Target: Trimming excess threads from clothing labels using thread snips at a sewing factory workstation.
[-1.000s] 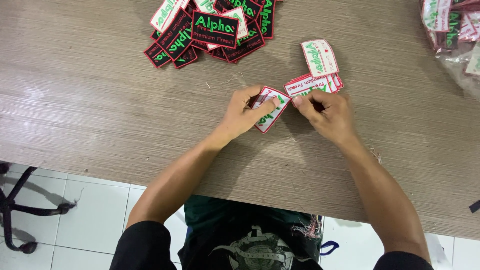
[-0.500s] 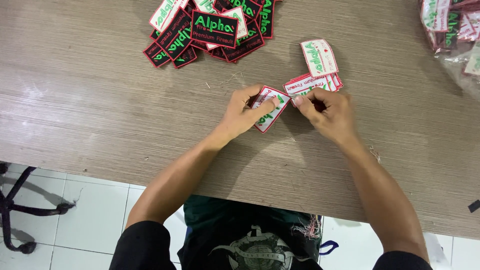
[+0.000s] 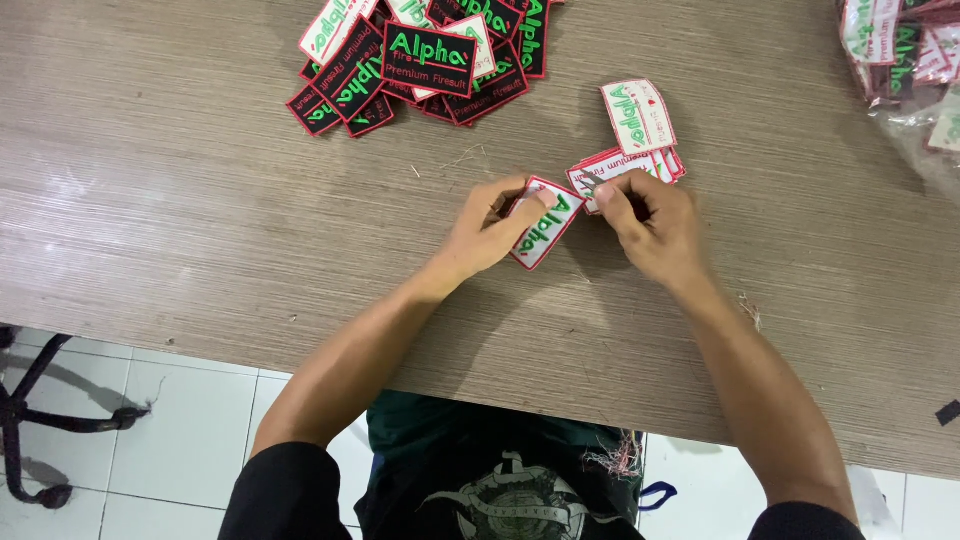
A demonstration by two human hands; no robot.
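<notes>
White-backed embroidered patch (image 3: 545, 222) unchanged since a second ago: left hand (image 3: 488, 232) pinches it, right hand (image 3: 648, 222) grips what looks like small snips (image 3: 592, 184), beside the face-down stack (image 3: 628, 165).

my left hand (image 3: 490, 232) pinches a white patch (image 3: 545, 224) with red edge on the desk (image 3: 180, 200); my right hand (image 3: 655, 228) fingers (image 3: 606, 195) hold a small tool at its corner, beside stacked patches (image 3: 625, 162).

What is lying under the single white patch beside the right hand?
Under the white patch only the wooden table shows. Its lower corner seems to meet the small stack of patches; any overlap there is unclear.
</notes>
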